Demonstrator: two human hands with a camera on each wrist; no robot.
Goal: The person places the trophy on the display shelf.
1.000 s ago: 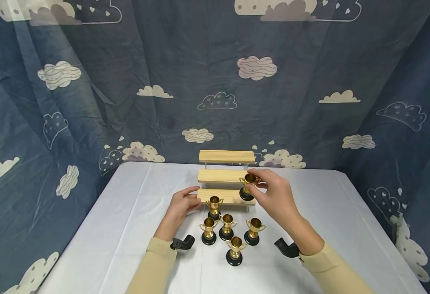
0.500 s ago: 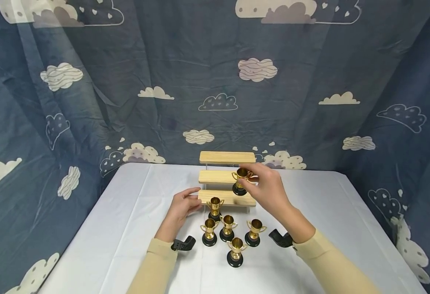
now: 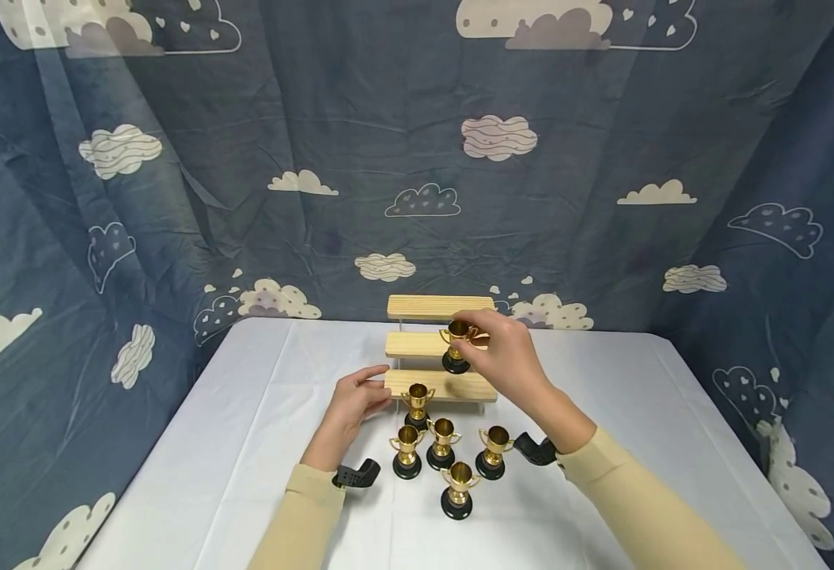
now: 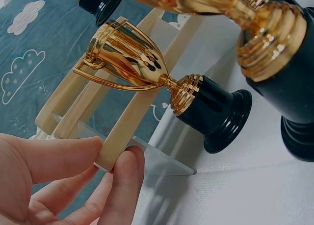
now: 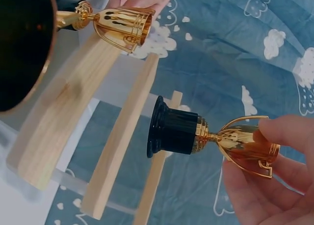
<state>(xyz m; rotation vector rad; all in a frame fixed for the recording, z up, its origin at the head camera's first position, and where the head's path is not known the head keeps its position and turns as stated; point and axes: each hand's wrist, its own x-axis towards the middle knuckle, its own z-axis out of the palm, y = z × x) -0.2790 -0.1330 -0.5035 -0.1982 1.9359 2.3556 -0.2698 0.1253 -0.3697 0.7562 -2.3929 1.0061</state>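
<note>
My right hand [image 3: 506, 355] pinches a small gold trophy cup [image 5: 174, 131] with a black base by its bowl. The cup is upright in the head view, in front of the middle board of a three-step wooden display stand [image 3: 453, 386]. In the right wrist view its base appears apart from the boards. My left hand [image 3: 349, 405] holds the left end of the stand's lowest board [image 4: 130, 114] between thumb and fingers. Several more trophy cups stand upright on the table before the stand, the closest to it being one cup [image 3: 417, 405] near my left hand.
White cloth covers the table [image 3: 260, 443]. Among the other cups, one [image 3: 457, 492] stands nearest the front and one [image 3: 491, 453] to the right. Clear side supports [image 4: 164, 159] carry the boards. A dark blue cloud-patterned curtain [image 3: 331, 237] hangs behind the table.
My right hand has carried its trophy cup left and slightly up, from the lowest board's right end to in front of the middle board. The left hand has stayed on the stand.
</note>
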